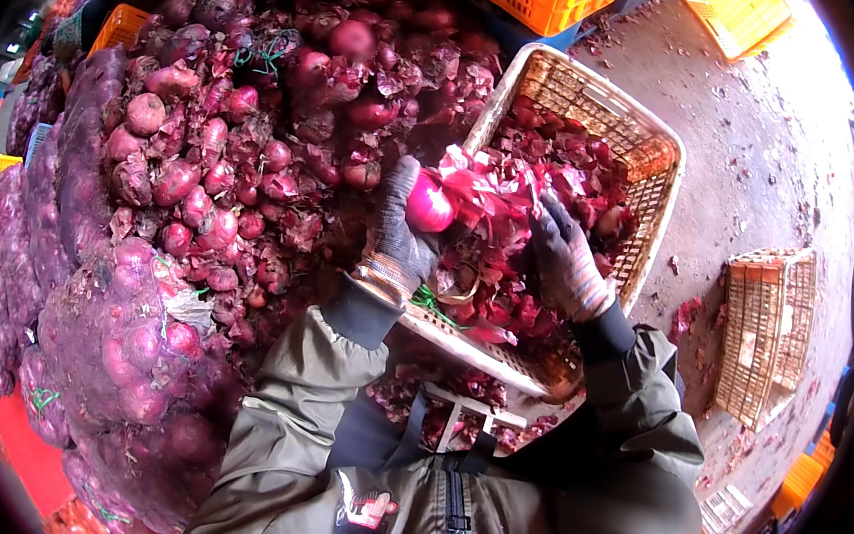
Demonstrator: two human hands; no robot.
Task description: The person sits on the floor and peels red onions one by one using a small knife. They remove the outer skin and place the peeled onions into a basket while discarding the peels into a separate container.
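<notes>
My left hand [399,238], in a grey knit work glove, holds a shiny peeled red onion [430,204] over the near left side of a white plastic crate [661,203]. Loose red onion skins [489,196] spread from beside the onion across to my right hand [569,259]. That hand wears a matching glove and has its fingertips against the skins. Whether it pinches any of them I cannot tell. More dry skins [518,304] fill much of the crate below both hands.
Left of the crate lies a large heap of unpeeled red onions [212,175], beside full mesh sacks [126,364]. Orange crates [538,1] stand at the far side. A whitish crate [764,331] sits on the skin-littered concrete floor [707,146] to the right.
</notes>
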